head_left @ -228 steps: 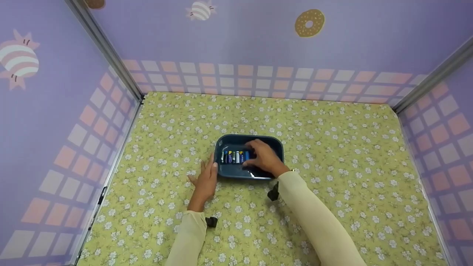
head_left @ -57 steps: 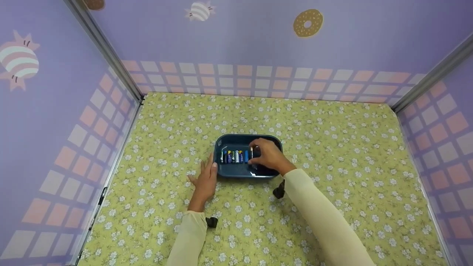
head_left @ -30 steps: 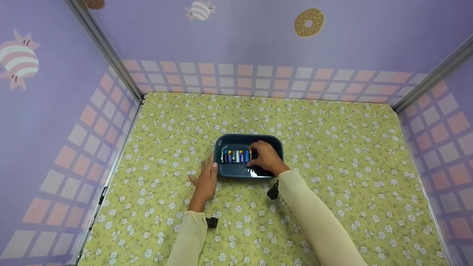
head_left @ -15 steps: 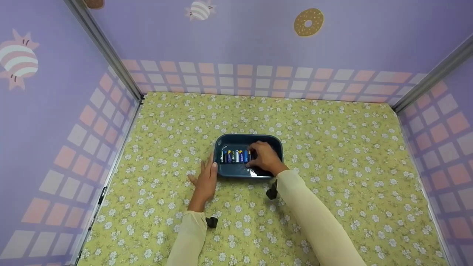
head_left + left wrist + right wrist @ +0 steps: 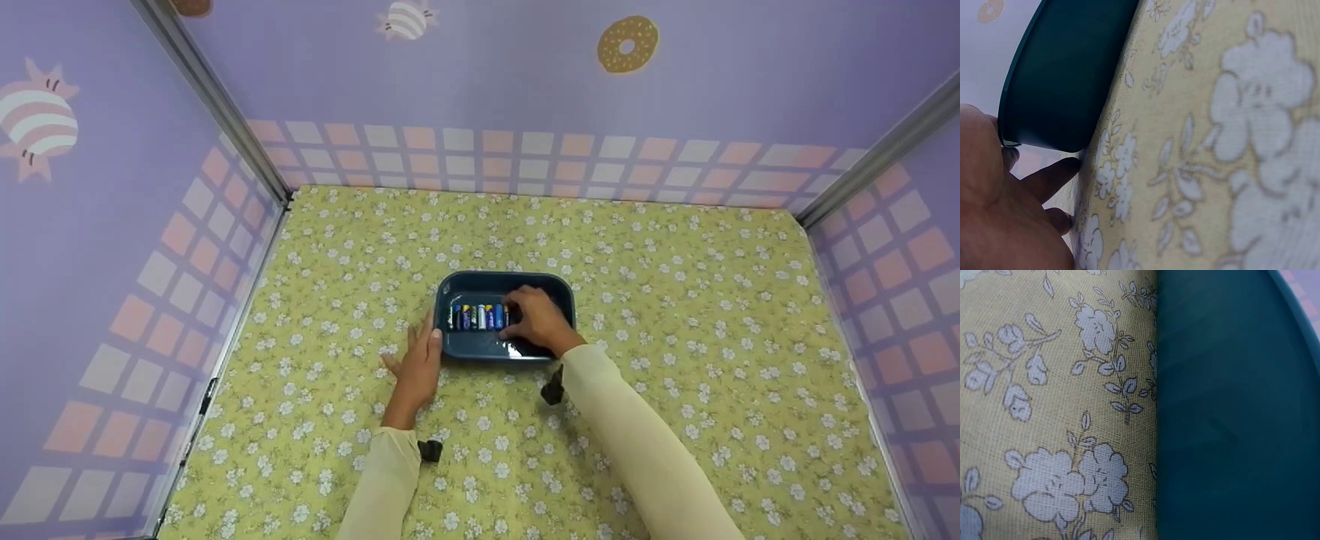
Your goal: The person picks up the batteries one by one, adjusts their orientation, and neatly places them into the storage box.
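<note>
A dark teal basin [image 5: 480,349] sits mid-table, with several batteries [image 5: 481,317] standing side by side in a row on its floor. A blue battery [image 5: 499,317] is near the right end of that row. My right hand [image 5: 541,319] reaches into the basin and pinches the rightmost battery [image 5: 507,310] between thumb and fingers, close beside the blue one; most of it is hidden by the hand. My left hand [image 5: 420,367] rests with extended fingers against the basin's left wall, thumb at the rim. The right wrist view shows only the basin's outer wall [image 5: 1235,405] and cloth.
A yellow floral cloth [image 5: 675,300] covers the table around the basin. Purple patterned panels [image 5: 487,75] rise at the back and both sides. Black wrist mounts [image 5: 429,451] hang under both sleeves.
My right hand has carried the battery leftward up to the row's right end, closing the gap beside the blue battery, and now barely moves. My left hand stays at the basin's left side.
</note>
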`<state>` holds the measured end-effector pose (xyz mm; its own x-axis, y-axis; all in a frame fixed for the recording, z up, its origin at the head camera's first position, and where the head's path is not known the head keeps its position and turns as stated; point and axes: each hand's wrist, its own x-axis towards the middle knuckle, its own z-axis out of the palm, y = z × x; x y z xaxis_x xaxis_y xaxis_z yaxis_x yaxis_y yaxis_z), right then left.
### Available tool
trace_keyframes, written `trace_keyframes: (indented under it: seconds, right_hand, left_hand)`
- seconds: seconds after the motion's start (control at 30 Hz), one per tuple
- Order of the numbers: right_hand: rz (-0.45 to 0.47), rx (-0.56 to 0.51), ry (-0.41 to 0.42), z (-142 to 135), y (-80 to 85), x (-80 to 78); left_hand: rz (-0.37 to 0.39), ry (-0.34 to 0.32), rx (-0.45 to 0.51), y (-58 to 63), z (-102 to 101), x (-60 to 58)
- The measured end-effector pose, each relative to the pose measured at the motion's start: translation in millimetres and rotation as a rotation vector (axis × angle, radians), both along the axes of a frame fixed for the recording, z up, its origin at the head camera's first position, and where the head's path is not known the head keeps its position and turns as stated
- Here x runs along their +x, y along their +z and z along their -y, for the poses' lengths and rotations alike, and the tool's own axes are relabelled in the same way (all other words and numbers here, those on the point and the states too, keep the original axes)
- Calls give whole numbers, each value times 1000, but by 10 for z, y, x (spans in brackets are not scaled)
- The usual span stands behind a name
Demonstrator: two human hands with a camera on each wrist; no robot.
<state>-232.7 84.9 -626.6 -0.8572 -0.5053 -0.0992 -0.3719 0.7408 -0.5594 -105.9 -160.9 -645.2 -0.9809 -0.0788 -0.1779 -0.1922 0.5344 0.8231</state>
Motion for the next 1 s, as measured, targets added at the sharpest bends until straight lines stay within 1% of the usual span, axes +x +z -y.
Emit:
trace_keyframes:
  seconds: [0.3,0.43,0.6,0.73,0.87,1.0]
  right_hand:
    - [8,2,5,1,15,-4]
    - [14,-22,8,-12,15,4]
    - [33,-65,-21,-41,28,19]
    - [53,-78,-39,-58,75,23]
    - [81,-90,-45,-81,155,21]
    - [73,-111,-45,-125,257,16]
  left_hand:
    - [-2,1,-14,18,-8,-4]
    - [0,3,-9,20,-12,7]
    - [-3,4,2,12,-32,14]
    - [-3,6,-4,15,-50,8]
    - [-2,12,-11,22,-56,-5]
    - [4,10,-20,39,-52,-24]
